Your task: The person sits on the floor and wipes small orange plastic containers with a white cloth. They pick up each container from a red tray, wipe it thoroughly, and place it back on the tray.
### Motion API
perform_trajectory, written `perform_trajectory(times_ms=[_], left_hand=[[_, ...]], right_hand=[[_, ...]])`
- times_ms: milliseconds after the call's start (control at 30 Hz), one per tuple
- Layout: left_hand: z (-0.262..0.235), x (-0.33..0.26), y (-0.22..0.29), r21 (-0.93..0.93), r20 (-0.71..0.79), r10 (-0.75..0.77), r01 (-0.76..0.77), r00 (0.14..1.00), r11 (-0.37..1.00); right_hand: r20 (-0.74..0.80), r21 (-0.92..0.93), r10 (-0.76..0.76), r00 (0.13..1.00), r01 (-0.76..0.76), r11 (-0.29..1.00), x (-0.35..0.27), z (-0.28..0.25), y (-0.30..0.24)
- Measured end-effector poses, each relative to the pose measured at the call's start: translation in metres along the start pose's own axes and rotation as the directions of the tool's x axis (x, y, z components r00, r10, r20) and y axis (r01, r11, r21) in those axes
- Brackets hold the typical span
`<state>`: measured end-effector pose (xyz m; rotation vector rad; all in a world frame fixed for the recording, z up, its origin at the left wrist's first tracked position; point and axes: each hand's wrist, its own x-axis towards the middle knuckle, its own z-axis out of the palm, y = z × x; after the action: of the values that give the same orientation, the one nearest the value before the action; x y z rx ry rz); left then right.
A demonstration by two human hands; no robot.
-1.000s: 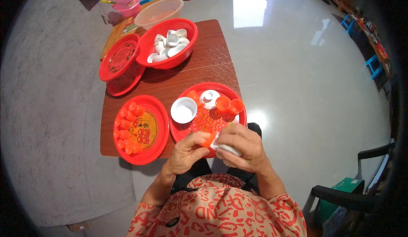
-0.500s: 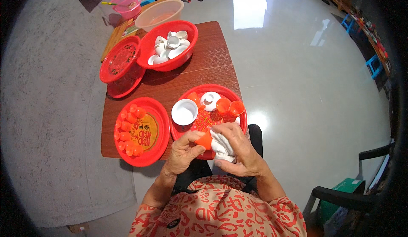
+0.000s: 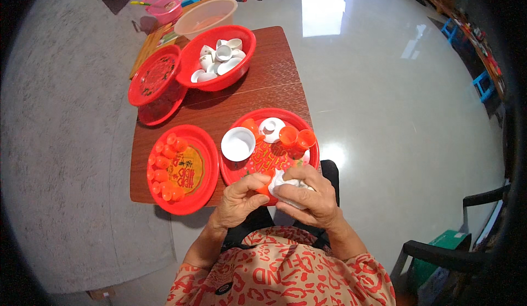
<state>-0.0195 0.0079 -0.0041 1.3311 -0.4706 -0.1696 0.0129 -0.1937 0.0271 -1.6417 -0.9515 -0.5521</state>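
Observation:
Between the thumb and fingers of my left hand [image 3: 239, 200] is a small orange cup [image 3: 270, 185], partly hidden by the fingers. My right hand [image 3: 312, 197] is closed around a white cloth [image 3: 281, 182], which presses against the cup's right side. Both hands are over the near edge of a round red tray [image 3: 299, 118]. On that tray are a white bowl [image 3: 238, 144], a white lid with a knob [image 3: 271, 130], and upright orange cups [image 3: 297, 137]. Another red tray [image 3: 206, 188] to the left bears several small orange cups [image 3: 161, 162] along its left side.
A red basin [image 3: 245, 67] full of white cups and bowls [image 3: 221, 59] stands farther back on the brown wooden table [image 3: 258, 100]. Beside it, red trays [image 3: 156, 75] are stacked. Beyond are a translucent basin [image 3: 206, 18] and a pink basin [image 3: 164, 7]. A black armchair [image 3: 444, 255] stands at right.
My right hand has shifted slightly with the cloth, its fingers curling over more of it. The orange cup is more covered now. The left hand stays nearly in place.

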Motion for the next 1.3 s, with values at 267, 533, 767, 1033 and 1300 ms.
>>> perform_trajectory(times_ms=[267, 533, 767, 1033, 1300], left_hand=[[0.001, 0.001, -0.001, 0.061, 0.032, 0.02, -0.022, 0.999, 0.998], [-0.001, 0.002, -0.009, -0.071, -0.022, 0.009, -0.011, 1.0, 0.997], [-0.004, 0.001, -0.013, -0.039, -0.015, 0.01, -0.01, 1.0, 0.999], [-0.005, 0.006, -0.007, -0.228, -0.084, -0.042, 0.022, 0.996, 0.973], [-0.006, 0.004, -0.004, -0.139, -0.049, -0.042, 0.035, 0.998, 0.99]], right_hand=[[0.044, 0.225, 0.327, 0.944, -0.328, 0.917, -0.016, 0.0, 0.025], [0.114, 0.187, 0.046, 0.992, -0.067, 0.98, -0.007, -0.004, 0.008], [0.047, 0.073, 0.2, 0.979, -0.203, 0.977, -0.005, -0.002, 0.022], [0.008, 0.178, 0.457, 0.889, -0.452, 0.874, 0.004, 0.002, 0.015], [0.302, 0.202, 0.152, 0.941, -0.219, 0.955, 0.006, -0.001, 0.018]])
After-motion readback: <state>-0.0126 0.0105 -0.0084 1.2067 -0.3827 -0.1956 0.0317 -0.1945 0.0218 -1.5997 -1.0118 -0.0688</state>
